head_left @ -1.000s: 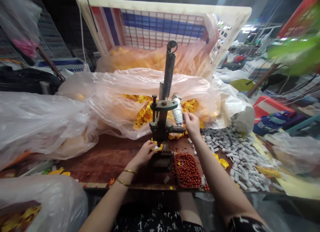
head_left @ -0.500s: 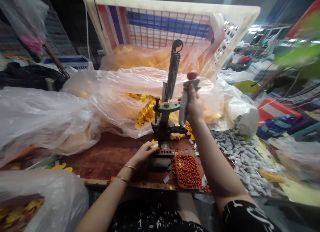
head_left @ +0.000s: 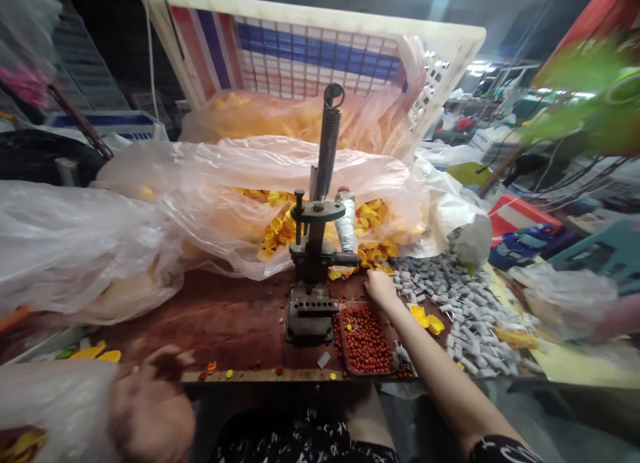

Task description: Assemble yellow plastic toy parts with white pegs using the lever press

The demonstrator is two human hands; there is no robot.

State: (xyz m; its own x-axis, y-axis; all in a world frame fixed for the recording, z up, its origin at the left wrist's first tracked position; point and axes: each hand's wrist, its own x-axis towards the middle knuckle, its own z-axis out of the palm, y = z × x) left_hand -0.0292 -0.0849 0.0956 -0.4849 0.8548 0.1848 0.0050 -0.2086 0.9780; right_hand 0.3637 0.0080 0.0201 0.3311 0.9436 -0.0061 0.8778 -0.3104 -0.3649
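Left hand [head_left: 154, 400]: blurry, fingers look spread, by plastic bag [head_left: 60, 403] | red beads [head_left: 367, 343]: in box | metal press [head_left: 311, 270]: beside box | right hand [head_left: 381, 288]: curled, can't tell if holding, near gray bits [head_left: 470, 323] | maybe picking; calls for small pinch

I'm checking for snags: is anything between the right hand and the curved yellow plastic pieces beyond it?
Nothing visible is: the bare right hand has the curved yellow plastic pieces just beyond its fingers.
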